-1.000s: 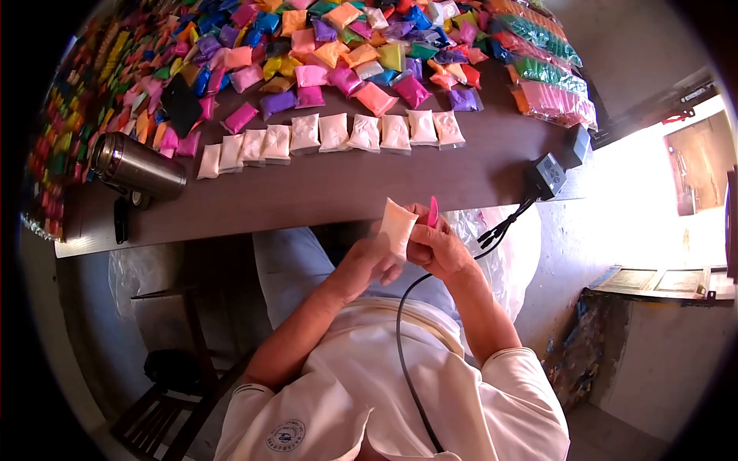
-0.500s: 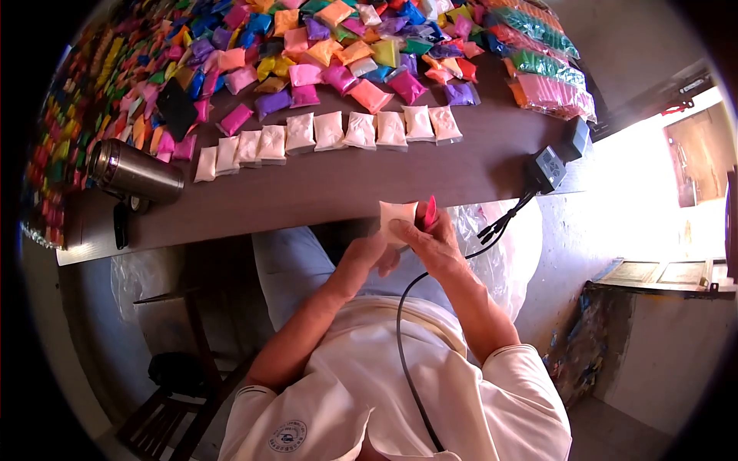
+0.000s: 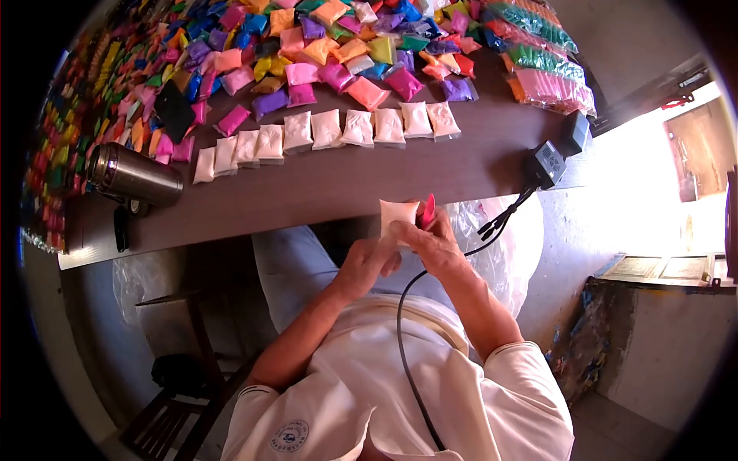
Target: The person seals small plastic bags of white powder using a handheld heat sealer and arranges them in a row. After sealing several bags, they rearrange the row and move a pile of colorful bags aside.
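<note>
A small pale packet (image 3: 397, 213), plump and in a clear wrapper, is held up just off the table's front edge. My right hand (image 3: 437, 244) pinches it with the thumb across its face. A bright pink pointed tool (image 3: 429, 212) also sticks up from that hand, behind the thumb; its lower part is hidden. My left hand (image 3: 364, 265) is closed at the packet's lower left corner, with its fingers curled round the wrapper's edge. Beyond my hands, a row of similar whitish packets (image 3: 325, 129) lies across the table (image 3: 307, 196).
A heap of colourful packets (image 3: 307, 50) covers the back and left. Bundled packets (image 3: 547, 84) lie at the right, with black power adapters (image 3: 546, 164) nearer me. A steel flask (image 3: 137, 175) lies at the left. A black cable (image 3: 401, 323) crosses my front.
My left hand has shifted slightly up toward the packet's lower corner, and my right thumb lies flatter across it. The packet and pink tool have stayed nearly in place.
</note>
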### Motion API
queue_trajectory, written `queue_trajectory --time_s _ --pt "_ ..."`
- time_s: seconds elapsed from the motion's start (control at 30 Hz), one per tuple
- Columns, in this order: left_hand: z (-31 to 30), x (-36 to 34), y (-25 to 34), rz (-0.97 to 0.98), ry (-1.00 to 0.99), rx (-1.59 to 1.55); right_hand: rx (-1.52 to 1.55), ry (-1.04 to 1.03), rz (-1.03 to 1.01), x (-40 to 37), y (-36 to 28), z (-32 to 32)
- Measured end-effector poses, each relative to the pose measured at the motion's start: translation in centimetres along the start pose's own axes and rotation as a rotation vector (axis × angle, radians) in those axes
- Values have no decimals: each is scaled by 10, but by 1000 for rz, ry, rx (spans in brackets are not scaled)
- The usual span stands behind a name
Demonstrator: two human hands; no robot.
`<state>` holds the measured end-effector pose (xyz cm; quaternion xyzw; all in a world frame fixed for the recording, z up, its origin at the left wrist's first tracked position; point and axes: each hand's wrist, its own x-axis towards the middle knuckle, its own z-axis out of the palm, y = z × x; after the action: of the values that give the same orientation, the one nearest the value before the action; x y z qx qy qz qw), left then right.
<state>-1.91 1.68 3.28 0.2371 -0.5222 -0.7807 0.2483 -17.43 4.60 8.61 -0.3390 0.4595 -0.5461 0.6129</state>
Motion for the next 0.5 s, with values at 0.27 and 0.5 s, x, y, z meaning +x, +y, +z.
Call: queue_trajectory --time_s 0.27,0.5 --pt "-3 0 5 -55 78 10 21 75 175 1 16 -23" --pt "4 0 5 -40 -25 9 -139 163 -152 3 20 -11"
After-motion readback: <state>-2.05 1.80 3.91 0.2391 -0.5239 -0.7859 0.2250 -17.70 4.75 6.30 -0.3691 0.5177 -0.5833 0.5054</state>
